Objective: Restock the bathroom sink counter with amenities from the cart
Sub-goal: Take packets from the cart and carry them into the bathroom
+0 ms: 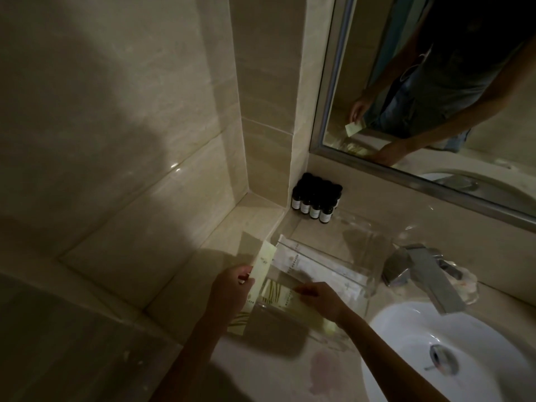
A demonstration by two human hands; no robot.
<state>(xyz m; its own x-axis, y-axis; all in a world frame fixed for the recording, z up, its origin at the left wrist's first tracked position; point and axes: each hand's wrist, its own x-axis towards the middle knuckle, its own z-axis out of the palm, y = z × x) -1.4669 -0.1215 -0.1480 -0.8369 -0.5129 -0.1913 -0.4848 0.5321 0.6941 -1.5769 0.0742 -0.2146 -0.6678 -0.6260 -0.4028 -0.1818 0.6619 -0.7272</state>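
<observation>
**1. Work area.** The beige stone counter (275, 378) meets a tiled wall on the left and carries a white sink basin (420, 338) on the right. A chrome faucet (426, 271) projects over the basin. A drain stopper (441, 356) sits at the basin floor. A framed mirror (435, 82) hangs above and reflects the person's arms and torso. Lighting is dim.

**2. Stocked items.** A cluster of small dark bottles (314, 198) with white labels stands in the rear corner, against the wall and below the mirror frame. 4 labels show in the front row; the rows behind are too dark to count.

**3. Tray.** A clear acrylic tray (372, 285) rests on the counter between the wall and the faucet. Long white sachets (316, 265) lie flat along its rear part. Leaf-printed packets (278, 294) lie in its front part.

**4. Left hand.** The left hand (232, 285) pinches the lower end of a narrow pale yellow-green packet (262, 261) between thumb and fingers. The packet is tilted, upper end toward the wall, above the left end of the tray.

**5. Right hand.** The right hand (322, 300) reaches over the tray. Its fingers are curled, and the tips pinch the edge of the topmost leaf-printed packet.

**6. Surface condition.** A faint reddish stain (324, 364) marks the counter beside the basin.
</observation>
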